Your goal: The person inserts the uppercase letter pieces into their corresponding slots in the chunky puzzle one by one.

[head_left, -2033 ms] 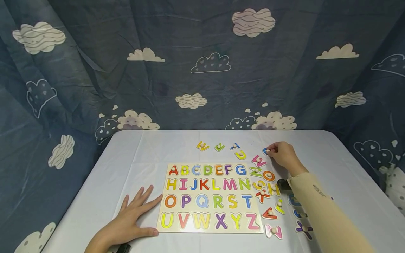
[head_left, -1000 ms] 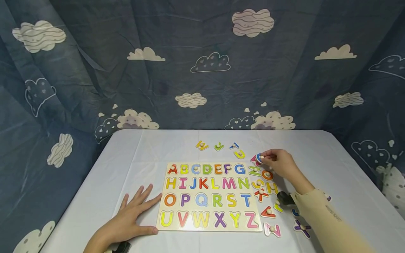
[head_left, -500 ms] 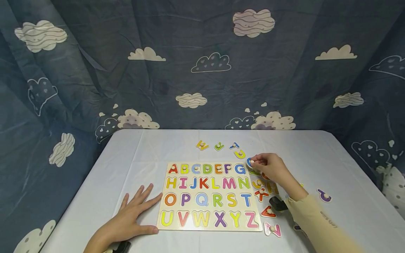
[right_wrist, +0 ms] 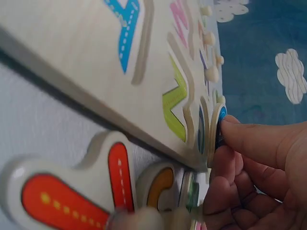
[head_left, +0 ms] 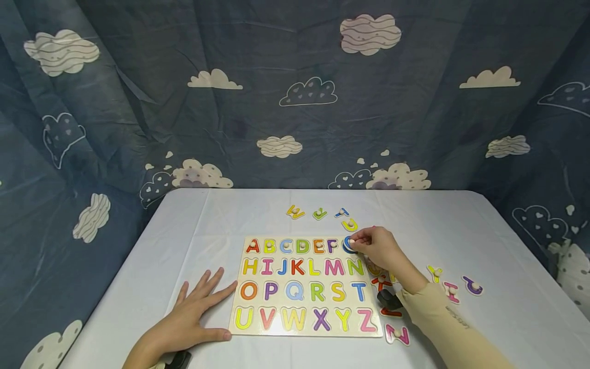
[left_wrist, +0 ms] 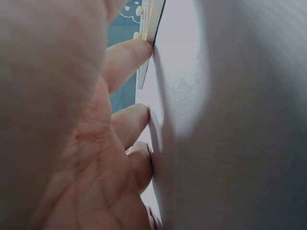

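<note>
A beige wooden alphabet puzzle board (head_left: 282, 303) lies on the white-covered table, with knobbed letters A to F seated in its top row. My right hand (head_left: 380, 249) pinches a blue knobbed letter G puzzle piece (head_left: 346, 245) at the G space in the top right corner. In the right wrist view, the piece (right_wrist: 218, 120) stands tilted at the board's edge, and I cannot tell whether it touches the recess. My left hand (head_left: 186, 320) lies spread on the table, its thumb and index fingertip against the board's left edge.
Behind the board lie loose letters: a yellow W (head_left: 295, 212), a green letter (head_left: 319, 213), a blue T (head_left: 341, 212) and a yellow U (head_left: 350, 225). To its right are several more, including a red K (head_left: 381, 283), a pink Z (head_left: 397, 334) and a purple letter (head_left: 472, 285), partly under my right forearm.
My right hand has carried the blue G from the table's back right, leftward and nearer, over the pink M to the board's top right corner. My left hand has stayed put.
</note>
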Tool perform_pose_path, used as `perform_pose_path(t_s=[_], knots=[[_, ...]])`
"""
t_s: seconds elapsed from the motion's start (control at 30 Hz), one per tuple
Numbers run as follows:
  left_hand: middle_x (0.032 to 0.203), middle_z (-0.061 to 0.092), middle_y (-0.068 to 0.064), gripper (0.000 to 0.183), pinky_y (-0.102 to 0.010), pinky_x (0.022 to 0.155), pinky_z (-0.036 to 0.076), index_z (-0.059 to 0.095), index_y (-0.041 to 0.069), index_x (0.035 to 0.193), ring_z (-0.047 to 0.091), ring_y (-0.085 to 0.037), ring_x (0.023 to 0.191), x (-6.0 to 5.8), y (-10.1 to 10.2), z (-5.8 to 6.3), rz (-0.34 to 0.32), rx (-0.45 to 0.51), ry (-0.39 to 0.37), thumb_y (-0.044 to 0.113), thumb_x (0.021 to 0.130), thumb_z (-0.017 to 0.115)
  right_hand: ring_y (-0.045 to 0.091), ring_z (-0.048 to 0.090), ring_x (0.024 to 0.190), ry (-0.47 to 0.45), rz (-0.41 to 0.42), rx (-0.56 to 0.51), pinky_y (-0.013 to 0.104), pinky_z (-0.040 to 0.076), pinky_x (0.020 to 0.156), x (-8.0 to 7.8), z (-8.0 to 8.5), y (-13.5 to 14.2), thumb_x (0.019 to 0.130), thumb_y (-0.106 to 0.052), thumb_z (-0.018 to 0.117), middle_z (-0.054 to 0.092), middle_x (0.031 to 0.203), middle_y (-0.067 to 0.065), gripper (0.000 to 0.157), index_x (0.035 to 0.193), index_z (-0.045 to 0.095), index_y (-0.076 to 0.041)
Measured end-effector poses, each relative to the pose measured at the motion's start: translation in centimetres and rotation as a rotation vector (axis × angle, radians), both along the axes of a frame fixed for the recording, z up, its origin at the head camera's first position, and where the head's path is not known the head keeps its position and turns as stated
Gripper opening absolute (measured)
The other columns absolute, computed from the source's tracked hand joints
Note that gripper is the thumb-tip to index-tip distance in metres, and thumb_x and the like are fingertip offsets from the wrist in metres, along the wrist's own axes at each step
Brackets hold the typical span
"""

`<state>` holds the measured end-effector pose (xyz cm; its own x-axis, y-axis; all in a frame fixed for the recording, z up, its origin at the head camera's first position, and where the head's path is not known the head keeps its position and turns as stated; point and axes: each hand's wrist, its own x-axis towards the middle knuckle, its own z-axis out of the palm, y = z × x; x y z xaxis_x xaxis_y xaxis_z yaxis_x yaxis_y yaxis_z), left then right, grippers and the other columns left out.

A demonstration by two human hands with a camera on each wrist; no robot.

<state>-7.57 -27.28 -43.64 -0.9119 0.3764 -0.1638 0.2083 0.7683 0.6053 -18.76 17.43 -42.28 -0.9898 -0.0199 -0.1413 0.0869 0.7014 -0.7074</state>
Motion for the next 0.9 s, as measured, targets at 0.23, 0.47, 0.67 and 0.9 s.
perform_pose_path(t_s=[0.23,0.47,0.67,0.9], knots=[[0.18,0.025,-0.012,0.104,-0.083,0.122,-0.007,0.051,0.039,0.16,0.008,-0.053,0.166,-0.1,0.0,-0.1,0.002,-0.005,0.01,0.07,0.068,0.089,0.017,0.062,0.08,-0.021,0.003,-0.006,0.022,0.053,0.065,-0.3,-0.1,-0.6,0.101,-0.016,0.076,0.069,0.091,0.009,0.018,0.107,0.076,0.0],[0.18,0.024,-0.012,0.104,-0.083,0.123,-0.008,0.051,0.039,0.16,0.008,-0.052,0.166,0.0,0.0,-0.1,0.008,-0.003,-0.005,0.069,0.068,0.089,0.017,0.062,0.078,-0.006,0.011,0.022,0.023,0.051,0.065,-0.3,-0.1,-1.0,0.099,-0.015,0.078,0.071,0.088,0.009,0.016,0.104,0.077,0.0],[0.18,0.024,-0.011,0.104,-0.083,0.123,-0.008,0.051,0.039,0.16,0.007,-0.052,0.166,0.0,-0.1,-0.2,0.011,-0.003,-0.007,0.069,0.068,0.09,0.016,0.062,0.077,-0.008,0.006,0.034,0.022,0.051,0.064,-0.3,-0.1,-1.3,0.099,-0.016,0.079,0.071,0.086,0.008,0.016,0.102,0.077,0.0],[0.18,0.024,-0.012,0.104,-0.083,0.122,-0.009,0.051,0.038,0.16,0.007,-0.052,0.166,-0.1,-0.1,-0.2,0.012,-0.008,-0.002,0.07,0.068,0.09,0.017,0.062,0.078,-0.019,0.009,0.051,0.025,0.051,0.067,-0.4,0.2,-1.3,0.099,-0.015,0.079,0.071,0.087,0.008,0.016,0.103,0.077,0.0]])
